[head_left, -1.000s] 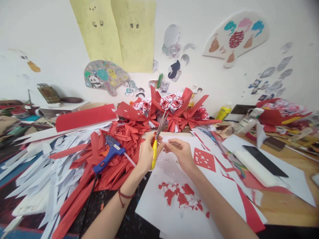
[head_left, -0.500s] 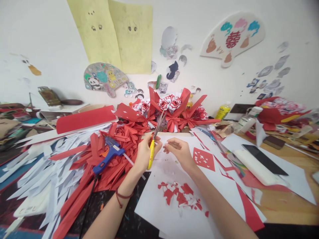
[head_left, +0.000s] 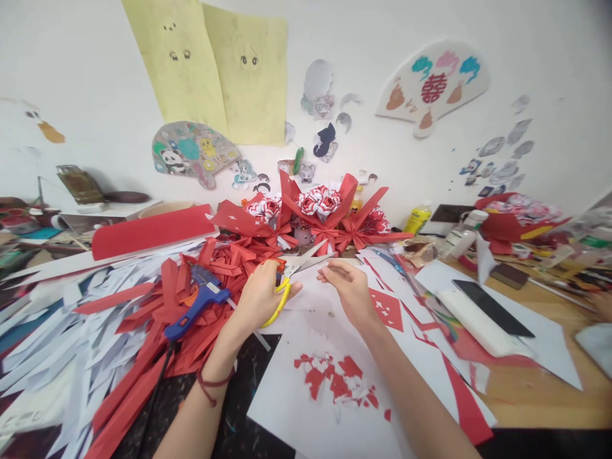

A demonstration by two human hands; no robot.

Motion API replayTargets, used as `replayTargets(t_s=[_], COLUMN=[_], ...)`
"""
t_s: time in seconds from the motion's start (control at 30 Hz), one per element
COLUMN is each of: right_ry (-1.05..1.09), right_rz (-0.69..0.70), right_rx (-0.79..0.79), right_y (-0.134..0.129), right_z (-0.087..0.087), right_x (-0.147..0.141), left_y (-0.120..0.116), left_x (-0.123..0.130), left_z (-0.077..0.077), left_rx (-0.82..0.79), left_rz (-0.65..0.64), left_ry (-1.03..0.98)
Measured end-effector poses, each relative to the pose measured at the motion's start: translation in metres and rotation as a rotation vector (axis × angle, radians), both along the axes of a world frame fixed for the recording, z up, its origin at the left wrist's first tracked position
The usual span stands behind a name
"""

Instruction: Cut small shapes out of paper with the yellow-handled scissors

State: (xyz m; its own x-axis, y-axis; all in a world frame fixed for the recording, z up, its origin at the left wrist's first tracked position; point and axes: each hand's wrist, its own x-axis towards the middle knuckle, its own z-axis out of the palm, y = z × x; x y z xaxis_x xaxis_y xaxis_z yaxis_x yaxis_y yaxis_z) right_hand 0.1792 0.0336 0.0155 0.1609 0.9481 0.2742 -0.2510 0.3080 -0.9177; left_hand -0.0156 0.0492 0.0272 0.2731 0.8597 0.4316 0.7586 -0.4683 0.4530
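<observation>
My left hand (head_left: 261,296) is closed on the yellow-handled scissors (head_left: 282,299), whose blades are parted and point up and to the right. Just right of the blade tips is my right hand (head_left: 347,287), its fingers pressed together; anything between them is too small to make out. Under both hands lies white paper (head_left: 287,389). Red and white paper scraps (head_left: 338,379) are scattered on it. Right of my right wrist, a red square with cut-out holes (head_left: 386,309) lies flat.
A blue glue gun (head_left: 201,303) rests on red folded strips (head_left: 143,363) at the left, beside white strips (head_left: 95,331). Red paper flowers (head_left: 320,203) stand at the back. A black phone (head_left: 492,308) lies at the right.
The scissors have turned from pointing steeply up to slanting right, and their blades have opened. My left hand has moved slightly left and rotated. The whole view has shifted a little.
</observation>
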Motion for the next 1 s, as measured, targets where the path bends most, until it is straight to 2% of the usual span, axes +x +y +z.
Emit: replayTargets(t_s=[0.2, 0.63, 1.0], right_ry=[-0.083, -0.148, -0.051], right_rz=[0.020, -0.030, -0.035], right_rx=[0.059, 0.065, 0.079], right_y=[-0.001, 0.000, -0.008], right_z=[0.002, -0.001, 0.005], right_x=[0.001, 0.006, -0.005], left_y=[-0.001, -0.002, -0.003], left_x=[-0.001, 0.002, 0.010], left_z=[-0.004, -0.005, -0.009], left_rx=[-0.073, -0.109, -0.150], left_rz=[-0.091, -0.111, -0.083], left_ry=[0.004, -0.082, -0.057])
